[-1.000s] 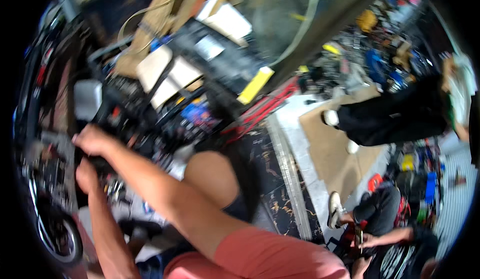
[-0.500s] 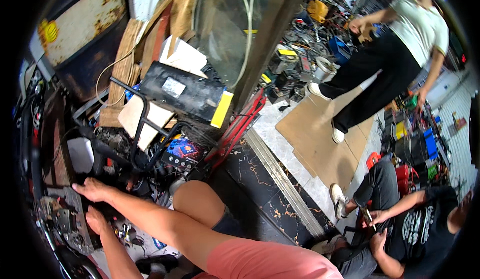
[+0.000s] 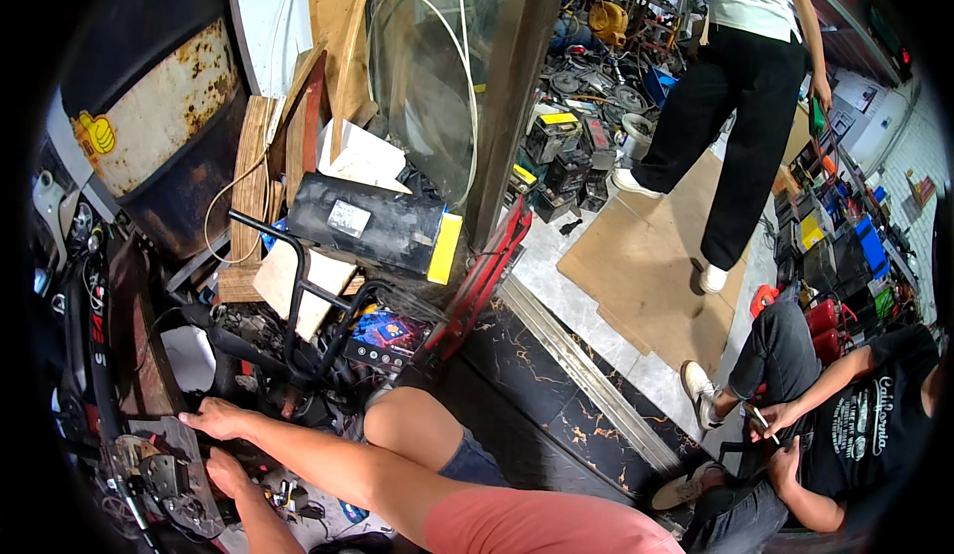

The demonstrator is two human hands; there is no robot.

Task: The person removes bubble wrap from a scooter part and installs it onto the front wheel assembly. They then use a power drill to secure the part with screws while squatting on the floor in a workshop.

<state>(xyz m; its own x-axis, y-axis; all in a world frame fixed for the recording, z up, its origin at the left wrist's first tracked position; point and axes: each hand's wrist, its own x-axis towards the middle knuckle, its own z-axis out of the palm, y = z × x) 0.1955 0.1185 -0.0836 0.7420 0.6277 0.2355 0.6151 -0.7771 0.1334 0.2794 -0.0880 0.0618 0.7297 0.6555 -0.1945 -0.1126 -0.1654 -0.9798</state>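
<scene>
At the lower left, a grey metal plate carries a round mechanical part. My right hand, on the arm with the pink sleeve, is at the plate's upper corner, thumb stretched out and the other fingers curled at the edge. Just below it, my left hand is closed by the plate's right edge. Its fingertips are hidden, so what they hold cannot be made out. Small metal and wire parts lie on the floor to the right of my left hand.
A black tube frame, a black case and planks crowd the space beyond my hands. A red metal bar leans by the door frame. One person stands on cardboard; another sits at right holding a small object.
The whole view has shifted, with nearby things lower and further right. The standing person has straightened and stretched one arm out to the left. My hands keep their place at the metal plate.
</scene>
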